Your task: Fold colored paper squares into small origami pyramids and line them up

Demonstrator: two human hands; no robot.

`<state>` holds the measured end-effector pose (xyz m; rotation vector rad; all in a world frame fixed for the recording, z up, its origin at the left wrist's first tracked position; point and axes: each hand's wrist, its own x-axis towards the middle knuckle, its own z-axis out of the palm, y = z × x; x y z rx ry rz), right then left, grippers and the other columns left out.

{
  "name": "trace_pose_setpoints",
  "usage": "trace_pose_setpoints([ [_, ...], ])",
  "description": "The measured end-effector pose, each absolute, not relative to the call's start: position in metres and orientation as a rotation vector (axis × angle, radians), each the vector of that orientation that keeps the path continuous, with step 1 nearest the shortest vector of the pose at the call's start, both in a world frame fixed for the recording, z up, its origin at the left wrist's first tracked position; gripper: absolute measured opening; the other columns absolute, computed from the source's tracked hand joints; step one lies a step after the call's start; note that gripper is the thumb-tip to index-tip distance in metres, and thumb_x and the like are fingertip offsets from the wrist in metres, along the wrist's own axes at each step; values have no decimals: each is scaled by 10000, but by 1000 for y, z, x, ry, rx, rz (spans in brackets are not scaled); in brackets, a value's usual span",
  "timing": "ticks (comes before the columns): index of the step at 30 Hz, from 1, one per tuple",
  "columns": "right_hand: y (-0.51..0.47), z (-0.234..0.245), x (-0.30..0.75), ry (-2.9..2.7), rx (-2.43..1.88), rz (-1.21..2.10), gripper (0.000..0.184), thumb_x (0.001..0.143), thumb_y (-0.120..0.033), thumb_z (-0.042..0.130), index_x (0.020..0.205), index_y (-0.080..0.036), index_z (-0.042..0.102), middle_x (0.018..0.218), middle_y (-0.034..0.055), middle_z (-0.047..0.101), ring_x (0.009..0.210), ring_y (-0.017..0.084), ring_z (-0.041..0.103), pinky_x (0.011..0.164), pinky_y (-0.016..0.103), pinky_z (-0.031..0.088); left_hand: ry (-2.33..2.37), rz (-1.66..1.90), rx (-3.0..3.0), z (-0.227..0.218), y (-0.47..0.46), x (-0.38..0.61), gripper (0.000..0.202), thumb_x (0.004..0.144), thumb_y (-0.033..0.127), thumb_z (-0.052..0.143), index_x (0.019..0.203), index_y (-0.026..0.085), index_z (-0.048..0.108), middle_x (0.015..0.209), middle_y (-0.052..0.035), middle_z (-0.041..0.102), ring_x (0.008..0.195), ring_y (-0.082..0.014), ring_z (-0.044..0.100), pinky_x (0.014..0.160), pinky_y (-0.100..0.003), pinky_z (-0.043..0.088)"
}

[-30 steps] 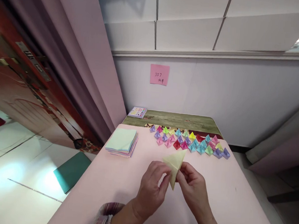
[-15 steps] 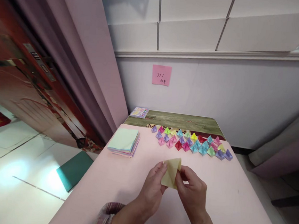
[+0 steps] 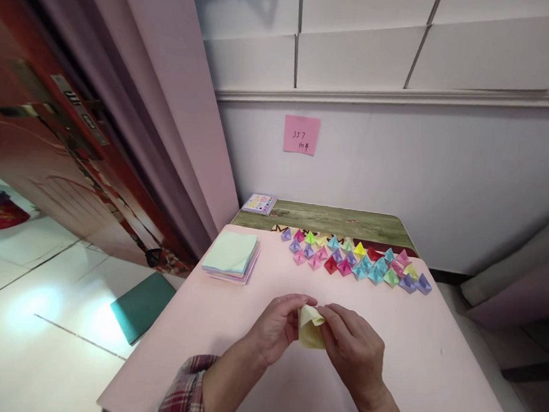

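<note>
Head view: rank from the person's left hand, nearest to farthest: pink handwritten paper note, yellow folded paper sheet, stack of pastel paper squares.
1. Yellow folded paper sheet: held in the left hand.
2. Stack of pastel paper squares: pink tabletop, ahead-left.
3. Pink handwritten paper note: pale wall, ahead.

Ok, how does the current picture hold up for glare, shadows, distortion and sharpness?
Head view: glare washes out two patches of the floor tiles; head view: a soft shadow falls on the pink tabletop by the left sleeve; head view: the red door looks slanted and stretched, likely lens distortion; head view: the yellow paper is clear in outline, fine creases hard to tell.
</note>
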<state>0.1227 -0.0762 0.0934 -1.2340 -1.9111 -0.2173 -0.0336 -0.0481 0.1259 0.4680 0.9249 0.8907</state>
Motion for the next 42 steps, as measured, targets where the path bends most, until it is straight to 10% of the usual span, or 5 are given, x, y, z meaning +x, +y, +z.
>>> trace_pose_setpoints([
  [17,-71,106,111,-1776,-1366,-167,109,807,-141,555,824,-235,608,1002,62,687,959,226,628,1063,485,299,859,873,450,117,-57,-20,259,671,295,770,827,110,676,748,-39,640,656,-116,561,596,-222,430],
  [23,-73,110,129,-1801,-1209,491,404,776,-155,562,1159,-275,613,1243,79,602,1182,270,533,1090,538,290,901,925,450,123,-52,-27,276,635,245,783,851,114,674,786,-64,668,684,-136,589,660,-252,465],
  [29,-71,110,142,-1083,-1213,1238,375,881,-480,534,1127,-209,618,1039,101,678,983,244,640,796,360,547,1058,978,879,134,-49,-39,331,758,399,686,977,162,613,701,2,615,582,-108,551,547,-211,409],
  [35,-67,103,124,-1004,-1290,1441,368,707,-507,748,702,-161,623,588,-9,576,532,103,507,476,198,420,1037,887,1220,124,-49,-38,333,830,392,605,1089,193,542,656,52,533,550,-96,517,510,-198,379],
  [42,-57,57,120,-887,-1363,1240,359,742,-507,688,874,-187,590,592,-26,580,503,122,532,486,226,461,1051,994,1178,67,-32,-41,442,787,369,630,1175,199,504,663,56,540,547,-108,540,517,-223,440],
])
